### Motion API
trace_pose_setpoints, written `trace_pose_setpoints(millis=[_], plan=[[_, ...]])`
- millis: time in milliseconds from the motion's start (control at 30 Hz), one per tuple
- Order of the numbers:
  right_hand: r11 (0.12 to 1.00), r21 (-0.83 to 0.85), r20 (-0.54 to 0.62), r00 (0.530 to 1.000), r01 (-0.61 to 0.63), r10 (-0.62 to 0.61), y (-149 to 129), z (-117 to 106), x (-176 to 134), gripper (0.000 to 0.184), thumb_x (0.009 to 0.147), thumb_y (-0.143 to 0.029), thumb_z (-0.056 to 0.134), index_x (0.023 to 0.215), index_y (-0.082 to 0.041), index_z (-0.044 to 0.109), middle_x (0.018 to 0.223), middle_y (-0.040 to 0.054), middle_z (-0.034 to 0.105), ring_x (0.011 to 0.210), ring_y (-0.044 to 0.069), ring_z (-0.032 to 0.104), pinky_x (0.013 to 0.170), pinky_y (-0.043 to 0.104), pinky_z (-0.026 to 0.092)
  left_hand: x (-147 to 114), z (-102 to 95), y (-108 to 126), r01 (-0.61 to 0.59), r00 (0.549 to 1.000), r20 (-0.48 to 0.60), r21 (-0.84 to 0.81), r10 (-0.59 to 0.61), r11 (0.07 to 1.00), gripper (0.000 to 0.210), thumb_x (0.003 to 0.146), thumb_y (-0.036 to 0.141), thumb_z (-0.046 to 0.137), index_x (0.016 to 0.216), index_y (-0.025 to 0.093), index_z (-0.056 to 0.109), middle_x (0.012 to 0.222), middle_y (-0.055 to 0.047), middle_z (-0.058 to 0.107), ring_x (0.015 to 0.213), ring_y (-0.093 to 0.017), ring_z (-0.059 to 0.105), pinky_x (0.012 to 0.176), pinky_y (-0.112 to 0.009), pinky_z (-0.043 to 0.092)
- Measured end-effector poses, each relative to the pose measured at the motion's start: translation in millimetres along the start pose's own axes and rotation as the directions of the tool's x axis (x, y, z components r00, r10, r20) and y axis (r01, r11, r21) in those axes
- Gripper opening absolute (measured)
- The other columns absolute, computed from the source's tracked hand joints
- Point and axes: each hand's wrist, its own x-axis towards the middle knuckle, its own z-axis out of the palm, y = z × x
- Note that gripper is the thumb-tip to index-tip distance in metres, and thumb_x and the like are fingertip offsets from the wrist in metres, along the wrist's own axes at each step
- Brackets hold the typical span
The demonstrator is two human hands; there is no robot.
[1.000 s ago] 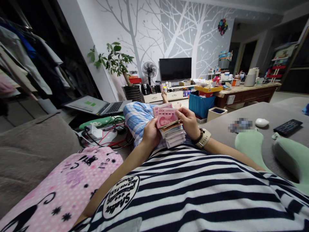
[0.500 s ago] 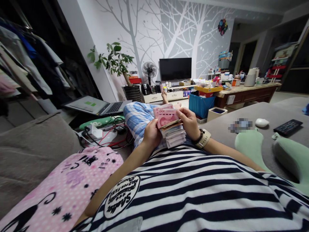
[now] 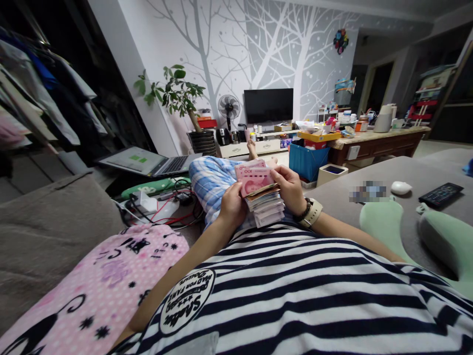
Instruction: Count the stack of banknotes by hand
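Red-pink banknotes (image 3: 254,183) are held up in front of me, slightly fanned, with a portrait on the front one. My left hand (image 3: 233,204) is closed on their left edge, thumb on top. At the upper right corner, my right hand (image 3: 289,188) pinches the same notes between thumb and fingers. Below them, nearer my belly, a thick stack of paler banknotes (image 3: 266,209) shows its layered edges. What supports this stack underneath is hidden. A pale watch (image 3: 313,212) and a dark bracelet sit on my right wrist.
On my left lie a laptop (image 3: 148,161), tangled cables with a white power strip (image 3: 146,202), and a pink blanket (image 3: 121,276). To the right on the sofa are a white mouse (image 3: 401,188), a black remote (image 3: 441,195) and a green neck pillow (image 3: 382,222). A cluttered table (image 3: 380,140) stands beyond.
Almost nothing differs. Both hands keep their grip on the red-pink notes, which have shifted very slightly.
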Motion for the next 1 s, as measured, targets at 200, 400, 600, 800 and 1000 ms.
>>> trace_pose_setpoints(millis=[200,400,600,800,1000], plan=[[0.999,0.009,0.005,0.999,-0.039,0.039,0.6,0.3,-2.7,0.084,0.093,-0.108,0.084,0.075,-0.03,0.06,0.068,-0.0018,0.054,0.069,0.02,0.051,0.068,0.038,0.047,-2.7,0.5,4.0,0.008,0.999,0.037,-0.02,-0.008,1.0,0.019,0.081,0.033,0.1,0.088,0.026,0.083,0.096,-0.01,0.093,0.125,-0.045,0.093,0.118,-0.059,0.075],[0.998,0.01,0.006,0.998,-0.055,0.055,7.4,-0.8,-1.9,0.086,0.091,-0.111,0.088,0.079,-0.029,0.062,0.067,-0.0023,0.06,0.065,0.018,0.052,0.067,0.036,0.047,-4.5,5.5,5.7,0.025,0.999,0.03,-0.063,-0.023,0.998,0.024,0.075,0.027,0.103,0.089,0.025,0.083,0.11,-0.012,0.097,0.141,-0.051,0.091,0.123,-0.063,0.075],[0.999,-0.006,-0.051,0.997,-0.052,0.052,13.9,-1.7,4.1,0.082,0.08,-0.102,0.101,0.083,-0.029,0.063,0.076,-0.0034,0.063,0.074,0.018,0.054,0.075,0.037,0.049,-10.4,5.8,9.8,0.043,0.998,0.055,-0.04,-0.041,0.998,0.034,0.074,0.027,0.107,0.103,0.025,0.089,0.111,-0.008,0.099,0.135,-0.047,0.095,0.121,-0.06,0.077],[0.998,-0.052,0.019,0.999,-0.033,0.034,14.7,-5.4,3.6,0.078,0.091,-0.095,0.094,0.074,-0.03,0.056,0.07,-0.003,0.054,0.075,0.02,0.048,0.077,0.038,0.047,-6.1,4.3,7.7,0.053,0.996,0.075,-0.069,-0.048,0.996,0.038,0.077,0.025,0.104,0.113,0.023,0.091,0.114,-0.009,0.099,0.142,-0.048,0.093,0.13,-0.064,0.074],[0.999,-0.032,0.024,0.999,-0.02,0.021,12.9,-5.8,3.4,0.077,0.095,-0.096,0.088,0.073,-0.029,0.057,0.07,-0.0022,0.05,0.076,0.02,0.045,0.076,0.038,0.044,7.4,-2.4,4.7,0.094,0.994,0.06,-0.118,-0.087,0.989,0.019,0.087,0.029,0.099,0.101,0.02,0.089,0.116,-0.014,0.099,0.144,-0.045,0.091,0.132,-0.059,0.073]])
